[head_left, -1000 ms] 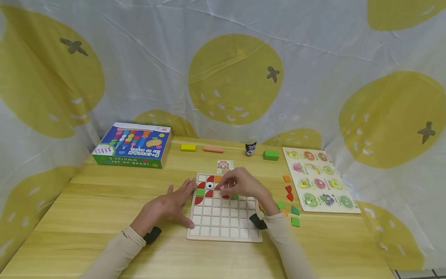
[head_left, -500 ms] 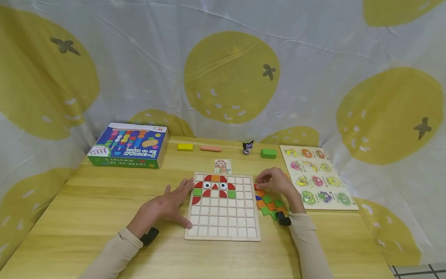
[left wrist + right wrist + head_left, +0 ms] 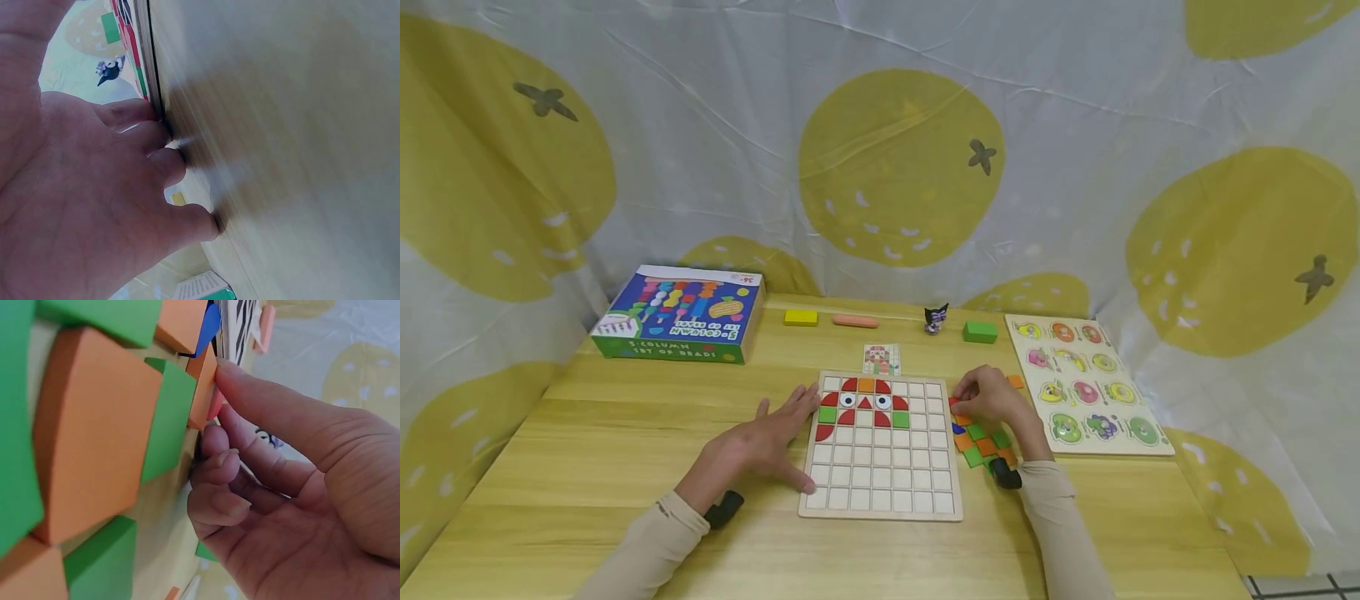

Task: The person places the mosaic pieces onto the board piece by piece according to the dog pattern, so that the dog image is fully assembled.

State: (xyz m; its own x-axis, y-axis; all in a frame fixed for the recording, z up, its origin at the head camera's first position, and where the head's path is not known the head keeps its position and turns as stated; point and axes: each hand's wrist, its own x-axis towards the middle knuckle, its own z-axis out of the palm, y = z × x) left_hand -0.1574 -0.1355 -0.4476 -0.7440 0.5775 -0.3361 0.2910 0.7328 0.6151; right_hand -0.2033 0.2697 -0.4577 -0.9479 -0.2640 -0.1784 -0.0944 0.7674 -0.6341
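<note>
A square wooden grid board [image 3: 882,477] lies on the table, its upper left cells filled with red, orange and green tiles and two round eye pieces [image 3: 883,401]. My left hand [image 3: 763,443] is spread along the board's left edge, fingertips and thumb at its side. To the right of the board, my right hand [image 3: 994,400] pinches a red piece [image 3: 215,405] between thumb and index finger; much of it is hidden by the fingers. Under and beside that hand lie loose orange tiles [image 3: 94,431], green tiles [image 3: 169,422] and a blue piece [image 3: 207,330].
A small pattern card [image 3: 882,358] lies behind the board. Farther back are a yellow block [image 3: 801,318], a pink stick [image 3: 855,321], a figurine [image 3: 936,319] and a green block [image 3: 981,332]. A bead-set box [image 3: 677,312] stands left, a fruit puzzle board [image 3: 1120,421] right.
My right hand has moved from over the grid board to the loose tiles at its right, uncovering the second eye and red pieces around it. My left hand has stayed at the board's edge.
</note>
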